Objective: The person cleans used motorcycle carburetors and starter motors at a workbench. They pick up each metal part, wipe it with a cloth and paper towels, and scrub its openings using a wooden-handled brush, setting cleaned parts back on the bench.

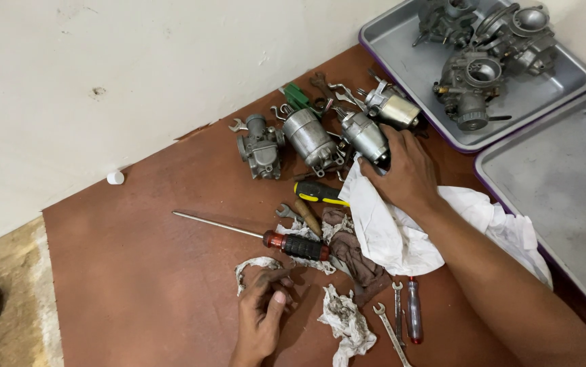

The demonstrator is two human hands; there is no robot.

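Carburetor sitting at 11 o'clock off right hand, long axis running 10-to-4; fingers wrapping its lower end. Left hand resting loosely curled, holding nothing, well apart.

One head-worn view, looking steeply down from close above a brown board. It faces toward a pale wall across the upper left of the frame, with grey trays cut off at the upper right and both forearms entering from the bottom edge.

Silver carburetor on brown mat, tilted, partly wrapped in white cloth, seemingly gripped.
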